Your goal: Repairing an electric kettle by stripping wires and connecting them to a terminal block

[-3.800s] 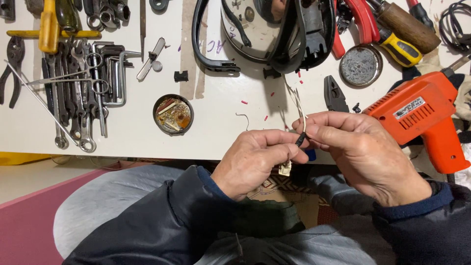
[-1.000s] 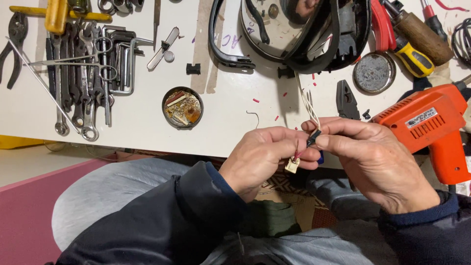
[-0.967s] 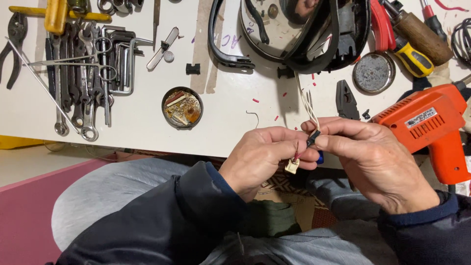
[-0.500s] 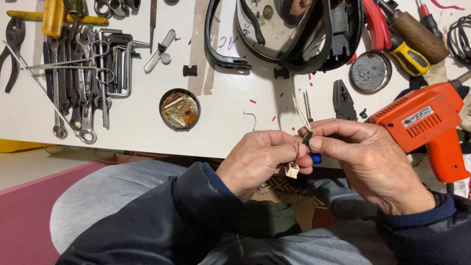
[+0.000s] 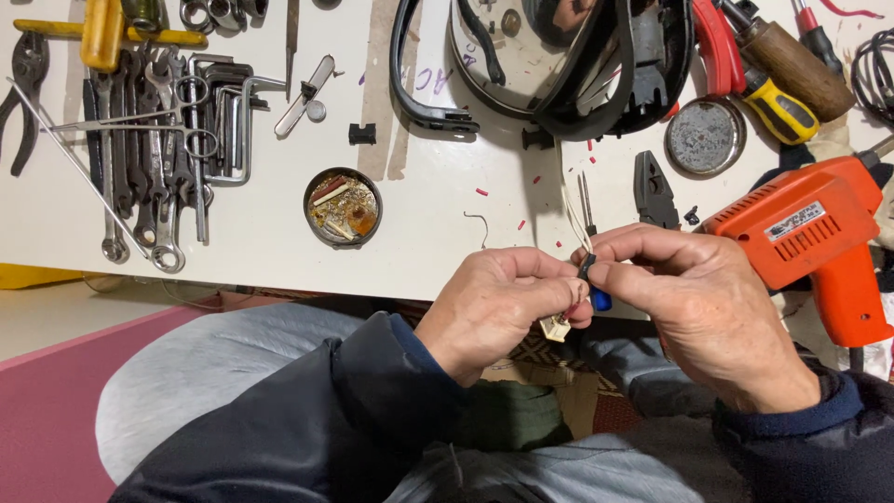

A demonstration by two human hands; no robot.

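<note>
Head view: L hand [image 5: 494,303] and R hand [image 5: 694,312] are meeting at tabletop [image 5: 261,233] edge, fingers clamped on small cream connector [image 5: 556,327] w/ white wires [image 5: 573,210] rising toward 12 o'clock; vs. 0.5 s ago, wires are leaning further toward 11, suggesting seating is progressing.

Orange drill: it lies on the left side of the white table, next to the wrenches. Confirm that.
Not quite. The head view shows the orange drill on the right side of the white table, beside the right hand; the wrenches lie at the left.
</note>
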